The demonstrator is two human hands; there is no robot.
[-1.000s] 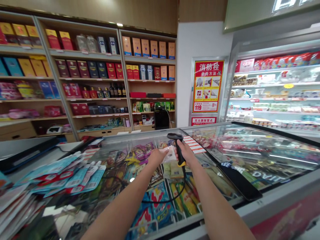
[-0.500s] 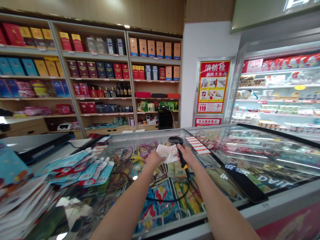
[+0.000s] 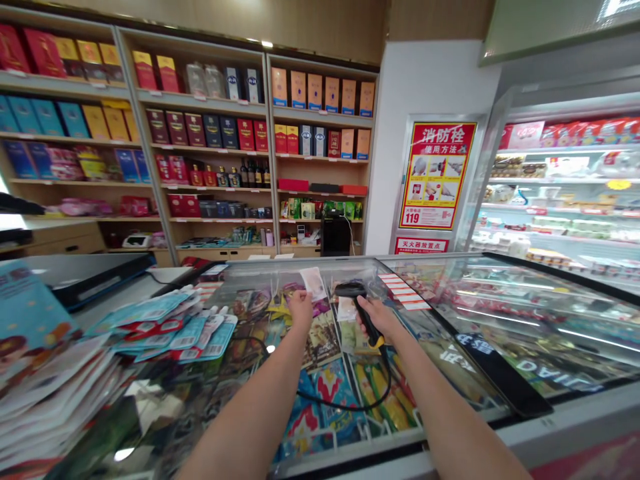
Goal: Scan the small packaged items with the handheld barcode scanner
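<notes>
- Left hand: fingers drawn together, pinching small white packet at its lower left edge; packet tilted, above the freezer glass toward the far edge.
- Right hand: wrapped round handle of black scanner, grip narrow; scanner head points left, toward the left hand.
- Hands apart, scanner just beside the held packet, not touching it.
- Second pale packet just below scanner head; can't tell if on the glass or under it.
- Black cable runs from handle's yellow-trimmed end, loops toward near edge, then left.
- Light-blue pouches heaped toward freezer's left edge, overlapping.
- White packets stacked by near left corner, partly blurred; blue printed package beyond them.
- Under glass, near edge: blue bags with red print, yellow packs to their right.
- Orange-and-white labels right of scanner, toward far edge; black strip reaches near edge.
- Behind far edge: shelves of boxes and bottles, red-and-yellow poster, lit chiller at right.
</notes>
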